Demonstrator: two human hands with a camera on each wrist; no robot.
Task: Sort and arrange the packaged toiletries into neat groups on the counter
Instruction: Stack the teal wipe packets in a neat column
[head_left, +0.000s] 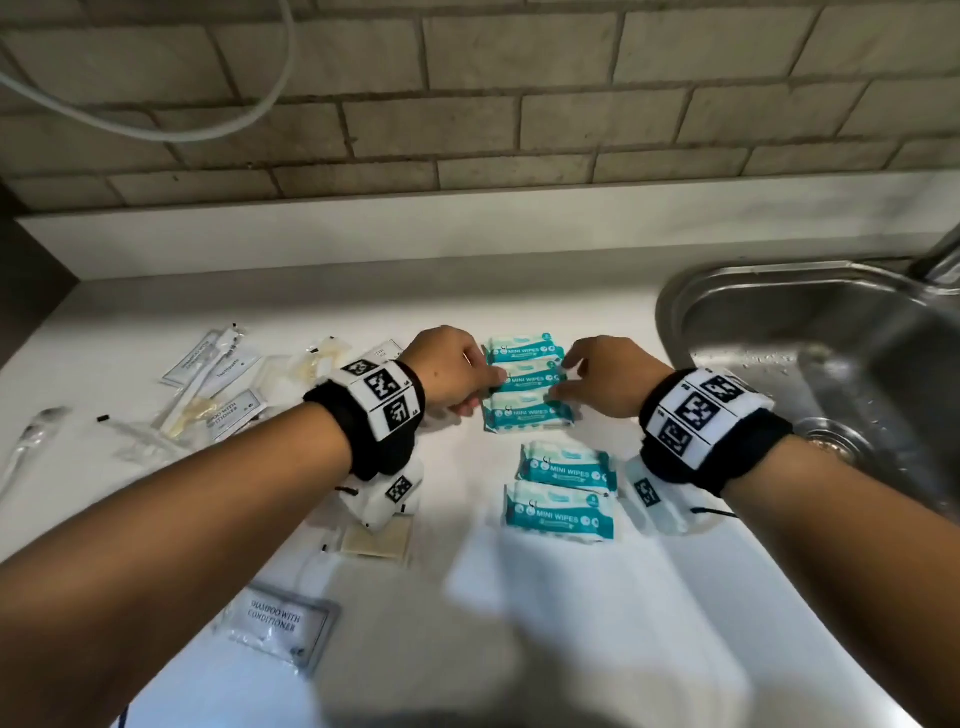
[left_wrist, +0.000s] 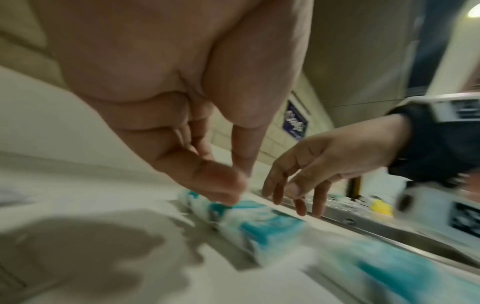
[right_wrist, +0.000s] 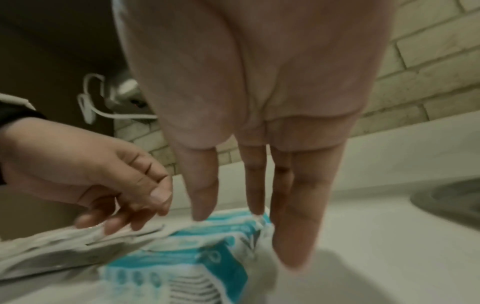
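Three teal-and-white mini wipes packs lie in a column on the white counter (head_left: 519, 597): far (head_left: 524, 352), middle (head_left: 529, 381) and near (head_left: 527, 414). My left hand (head_left: 491, 379) touches their left ends with loosely bent fingers, thumb on a pack end (left_wrist: 207, 202). My right hand (head_left: 563, 374) rests straight fingertips (right_wrist: 255, 205) on their right ends. Neither hand grips a pack. Two more wipes packs (head_left: 566, 467) (head_left: 558, 512) lie closer to me, just right of the column. Both wrist views are blurred.
A steel sink (head_left: 691, 291) opens right of the packs. A loose pile of toothbrush packs and sachets (head_left: 208, 374) lies to the left. A shampoo sachet (head_left: 278, 623) and a tan sachet (head_left: 376, 540) lie near me. The brick wall stands behind.
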